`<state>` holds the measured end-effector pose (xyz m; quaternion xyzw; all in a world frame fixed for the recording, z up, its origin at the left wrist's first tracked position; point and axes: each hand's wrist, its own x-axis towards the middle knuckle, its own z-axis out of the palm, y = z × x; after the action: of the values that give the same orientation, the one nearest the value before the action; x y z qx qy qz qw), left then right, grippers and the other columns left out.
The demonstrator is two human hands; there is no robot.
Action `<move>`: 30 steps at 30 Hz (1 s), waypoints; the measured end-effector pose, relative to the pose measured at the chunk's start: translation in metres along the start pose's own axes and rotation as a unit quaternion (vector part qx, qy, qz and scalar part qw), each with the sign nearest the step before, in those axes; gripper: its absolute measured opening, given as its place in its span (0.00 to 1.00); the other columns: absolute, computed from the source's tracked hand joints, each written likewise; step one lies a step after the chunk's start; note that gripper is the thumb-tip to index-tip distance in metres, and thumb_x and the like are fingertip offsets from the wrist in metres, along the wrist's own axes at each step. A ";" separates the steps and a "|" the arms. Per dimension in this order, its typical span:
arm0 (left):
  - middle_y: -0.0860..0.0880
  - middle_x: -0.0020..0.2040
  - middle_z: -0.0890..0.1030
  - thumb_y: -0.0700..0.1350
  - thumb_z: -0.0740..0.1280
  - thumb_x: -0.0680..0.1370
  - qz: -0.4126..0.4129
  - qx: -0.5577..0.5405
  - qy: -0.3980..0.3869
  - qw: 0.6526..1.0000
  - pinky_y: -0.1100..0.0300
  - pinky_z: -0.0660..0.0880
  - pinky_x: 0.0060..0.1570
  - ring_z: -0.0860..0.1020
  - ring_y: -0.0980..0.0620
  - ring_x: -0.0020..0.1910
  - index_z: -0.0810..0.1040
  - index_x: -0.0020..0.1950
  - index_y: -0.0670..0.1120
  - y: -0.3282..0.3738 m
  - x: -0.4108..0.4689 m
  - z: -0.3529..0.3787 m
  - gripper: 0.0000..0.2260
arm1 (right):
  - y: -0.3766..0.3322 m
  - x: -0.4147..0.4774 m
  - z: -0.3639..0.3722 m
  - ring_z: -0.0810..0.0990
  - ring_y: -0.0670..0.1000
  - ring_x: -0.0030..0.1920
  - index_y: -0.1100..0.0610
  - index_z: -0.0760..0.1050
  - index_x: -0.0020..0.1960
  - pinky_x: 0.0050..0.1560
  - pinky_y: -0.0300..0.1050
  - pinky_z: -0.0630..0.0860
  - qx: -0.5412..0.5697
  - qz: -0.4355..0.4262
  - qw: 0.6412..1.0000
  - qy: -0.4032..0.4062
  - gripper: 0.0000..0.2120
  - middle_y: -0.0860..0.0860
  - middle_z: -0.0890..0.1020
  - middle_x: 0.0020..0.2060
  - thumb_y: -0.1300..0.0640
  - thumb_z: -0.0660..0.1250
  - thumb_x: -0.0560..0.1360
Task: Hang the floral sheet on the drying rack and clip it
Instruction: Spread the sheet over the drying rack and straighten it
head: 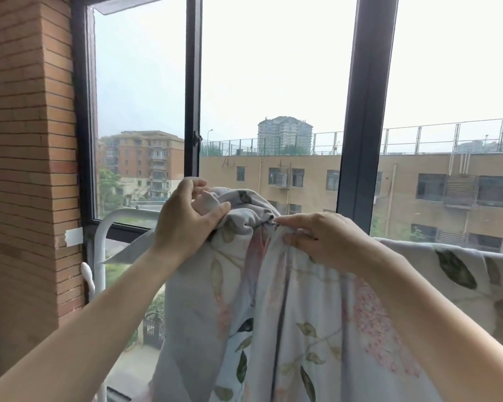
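From my remote seat I start at the left, where one brick wall [26, 140] runs up beside the dark window frame [192, 82]. One strip of white tape [73, 237] sticks to the wall's edge, and one small white fitting [88, 278] sits just below it; I cannot tell what it is. Next comes the drying rack [111, 219]: I see one white tube curving round at the rack's left corner, just in front of the glass.

My left hand [186, 221] is raised near that corner with its fingers and thumb curled round a bunched fold of the floral sheet [302, 329]. I count one sheet, pale with green leaves and pink blooms. Its gathered top rises between my two hands and the rest hangs down in front of me.

My right hand [317, 239] pinches the gathered edge just beside the left, fingertips pressed into the cloth. Farther right the sheet lies spread over the rack's top edge, hiding the rail beneath. Through the three panes I see apartment blocks.
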<state>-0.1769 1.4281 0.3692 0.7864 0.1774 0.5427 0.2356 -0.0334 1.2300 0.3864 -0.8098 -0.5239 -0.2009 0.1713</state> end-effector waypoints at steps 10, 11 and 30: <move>0.44 0.74 0.62 0.72 0.74 0.56 -0.193 0.000 0.060 0.979 0.45 0.58 0.73 0.59 0.46 0.73 0.56 0.74 0.43 -0.039 -0.094 -0.024 0.57 | 0.001 0.000 0.003 0.82 0.49 0.48 0.32 0.71 0.65 0.45 0.41 0.72 0.005 -0.013 1.000 0.015 0.16 0.42 0.84 0.53 0.45 0.62 0.78; 0.45 0.72 0.63 0.73 0.74 0.54 -0.223 -0.037 0.055 0.973 0.46 0.61 0.72 0.61 0.46 0.72 0.56 0.73 0.43 -0.041 -0.098 -0.024 0.59 | 0.002 0.000 0.004 0.82 0.49 0.48 0.32 0.71 0.64 0.44 0.41 0.71 0.006 -0.014 1.000 0.017 0.16 0.42 0.84 0.53 0.45 0.62 0.78; 0.57 0.44 0.81 0.40 0.70 0.75 -0.026 -0.128 0.044 0.990 0.73 0.72 0.38 0.78 0.63 0.42 0.78 0.55 0.49 -0.007 -0.037 0.015 0.10 | 0.004 -0.006 0.000 0.82 0.49 0.46 0.32 0.73 0.63 0.47 0.41 0.74 0.024 -0.004 0.999 0.023 0.16 0.41 0.83 0.48 0.45 0.64 0.77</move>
<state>-0.1762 1.4116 0.3328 0.7198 0.1373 0.5890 0.3407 -0.0320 1.2234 0.3830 -0.7988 -0.5276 -0.2073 0.2015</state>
